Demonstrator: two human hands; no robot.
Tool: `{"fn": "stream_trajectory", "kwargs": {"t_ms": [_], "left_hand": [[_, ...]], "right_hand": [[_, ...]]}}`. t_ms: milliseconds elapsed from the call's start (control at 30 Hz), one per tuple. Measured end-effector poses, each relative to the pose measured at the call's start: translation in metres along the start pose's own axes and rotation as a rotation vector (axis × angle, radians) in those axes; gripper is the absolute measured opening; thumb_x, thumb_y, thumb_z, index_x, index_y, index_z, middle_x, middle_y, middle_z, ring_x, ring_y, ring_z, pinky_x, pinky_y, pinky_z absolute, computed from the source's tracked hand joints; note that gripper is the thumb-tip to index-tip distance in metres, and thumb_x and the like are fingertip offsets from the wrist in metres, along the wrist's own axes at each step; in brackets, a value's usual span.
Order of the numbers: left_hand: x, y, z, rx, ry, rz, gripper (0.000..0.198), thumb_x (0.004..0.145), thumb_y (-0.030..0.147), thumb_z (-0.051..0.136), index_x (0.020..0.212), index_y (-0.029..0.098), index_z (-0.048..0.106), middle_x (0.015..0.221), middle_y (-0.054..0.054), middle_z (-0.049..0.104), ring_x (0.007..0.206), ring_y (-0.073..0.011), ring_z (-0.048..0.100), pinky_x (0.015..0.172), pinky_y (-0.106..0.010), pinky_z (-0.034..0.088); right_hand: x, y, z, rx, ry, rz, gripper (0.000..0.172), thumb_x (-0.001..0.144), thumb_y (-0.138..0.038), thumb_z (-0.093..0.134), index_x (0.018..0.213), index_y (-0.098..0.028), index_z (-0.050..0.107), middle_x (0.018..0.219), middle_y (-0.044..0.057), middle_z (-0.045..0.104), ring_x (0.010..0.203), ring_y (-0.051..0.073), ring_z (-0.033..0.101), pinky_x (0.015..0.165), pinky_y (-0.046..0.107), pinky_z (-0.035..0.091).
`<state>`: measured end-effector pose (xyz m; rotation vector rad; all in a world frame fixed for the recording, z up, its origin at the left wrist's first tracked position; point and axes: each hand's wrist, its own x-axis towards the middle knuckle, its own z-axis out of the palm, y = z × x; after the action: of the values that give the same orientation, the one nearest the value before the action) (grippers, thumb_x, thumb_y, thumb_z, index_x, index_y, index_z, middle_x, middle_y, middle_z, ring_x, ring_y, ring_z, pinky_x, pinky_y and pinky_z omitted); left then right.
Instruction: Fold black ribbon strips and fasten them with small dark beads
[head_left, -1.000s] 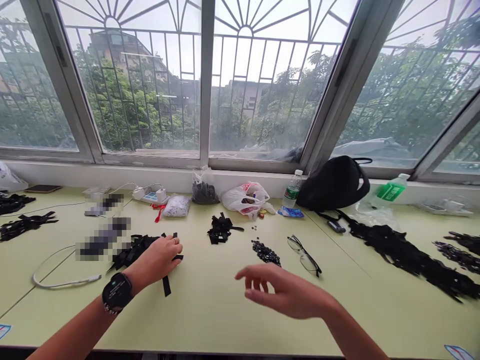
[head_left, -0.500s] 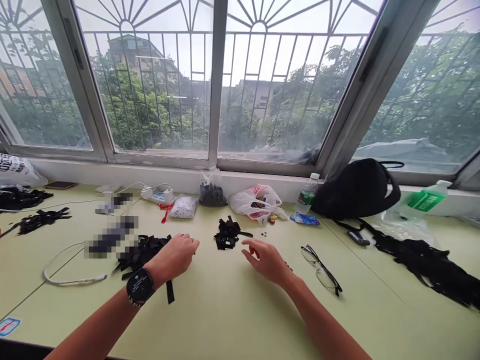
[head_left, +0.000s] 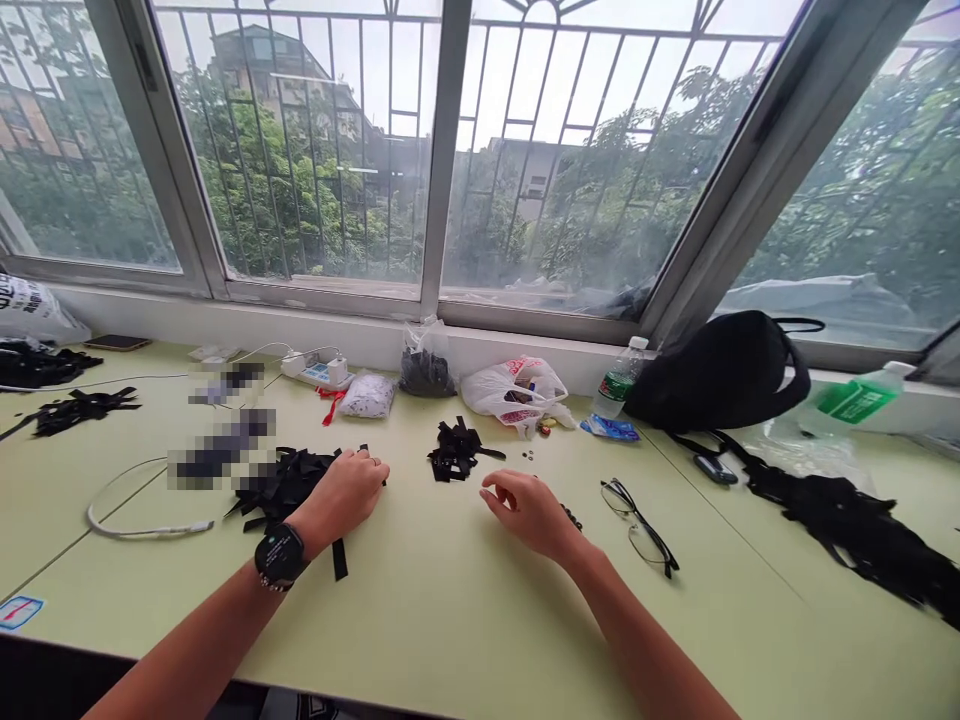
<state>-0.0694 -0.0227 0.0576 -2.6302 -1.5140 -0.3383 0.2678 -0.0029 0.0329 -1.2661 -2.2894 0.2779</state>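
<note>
- At the lower left of the middle, one black strip (head_left: 340,560) pokes out past the wrist, flat on the pale green table (head_left: 450,620).
- A dark watch (head_left: 279,555) is on the left wrist.
- The right hand (head_left: 529,512) is just right of the middle. Its fingers bend loosely, and a small gap shows between thumb and first finger. I cannot tell if it pinches something tiny.
- Small dark round bits (head_left: 571,517) peek out behind that hand, which hides most of them. They look light, hard and smooth, so they may slide or roll. Best to pinch one by its edge.
- The left hand (head_left: 343,497) is left of the middle, at the right side of a pile of black strips (head_left: 277,492). Its fingers curl down, close together. A dark bit shows by the tips, but I cannot tell if they grip it.
- The strips look light, soft and bendy, and not easy to break. They may tangle, so it is best to take one by a loose end.
- Glasses (head_left: 637,530) lie right of the right hand.
- A smaller black pile (head_left: 454,452) sits near the middle, beyond both hands.
- Farther back are a white plastic bag (head_left: 499,390) and a bottle (head_left: 615,388).
</note>
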Motion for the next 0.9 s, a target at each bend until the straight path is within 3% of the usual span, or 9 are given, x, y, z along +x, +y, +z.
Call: {"fn": "stream_trajectory", "kwargs": {"t_ms": [167,467,633,800,900], "left_hand": [[0.0,-0.001,-0.001,-0.089,-0.009,-0.055,0.026,0.095,0.003,0.048,0.089,0.017,0.069,0.086,-0.01,0.07,0.084,-0.0263,0.067,0.082,-0.037,0.046],[-0.002,-0.018,0.002,-0.421,0.176,-0.05,0.03,0.104,0.018,0.045,0.128,0.021,0.063,0.11,-0.009,0.072,0.097,-0.0227,0.07,0.084,-0.033,0.052],[0.001,-0.021,-0.006,-0.498,0.233,-0.067,0.03,0.105,0.029,0.048,0.131,0.022,0.061,0.093,-0.004,0.068,0.08,-0.019,0.066,0.072,-0.029,0.049],[0.009,-0.016,-0.018,-0.507,0.129,-0.02,0.021,0.103,0.025,0.046,0.111,0.021,0.065,0.081,0.0,0.062,0.068,-0.0155,0.058,0.064,-0.026,0.044],[0.014,-0.012,-0.015,-0.541,0.089,0.025,0.025,0.1,0.016,0.042,0.095,0.019,0.066,0.086,-0.003,0.066,0.069,-0.0146,0.056,0.064,-0.026,0.044]], "right_hand": [[0.001,-0.001,-0.001,0.007,0.003,-0.017,0.025,0.102,-0.038,0.053,0.097,-0.022,0.072,0.079,0.002,0.069,0.064,0.015,0.056,0.063,0.028,0.042],[0.002,0.016,-0.02,-0.047,0.123,0.075,0.028,0.101,-0.038,0.05,0.092,-0.022,0.071,0.079,0.003,0.069,0.064,0.017,0.058,0.063,0.03,0.04],[0.003,0.022,-0.024,-0.069,0.09,0.073,0.024,0.1,-0.033,0.052,0.092,-0.022,0.071,0.083,0.003,0.069,0.069,0.017,0.061,0.067,0.03,0.042],[0.003,0.018,-0.019,-0.053,0.071,0.064,0.022,0.1,-0.032,0.052,0.093,-0.021,0.071,0.085,0.003,0.069,0.073,0.017,0.061,0.07,0.03,0.044],[0.001,0.016,-0.018,-0.043,0.072,0.057,0.023,0.101,-0.033,0.052,0.093,-0.022,0.071,0.084,0.004,0.069,0.073,0.018,0.06,0.07,0.03,0.045]]}}
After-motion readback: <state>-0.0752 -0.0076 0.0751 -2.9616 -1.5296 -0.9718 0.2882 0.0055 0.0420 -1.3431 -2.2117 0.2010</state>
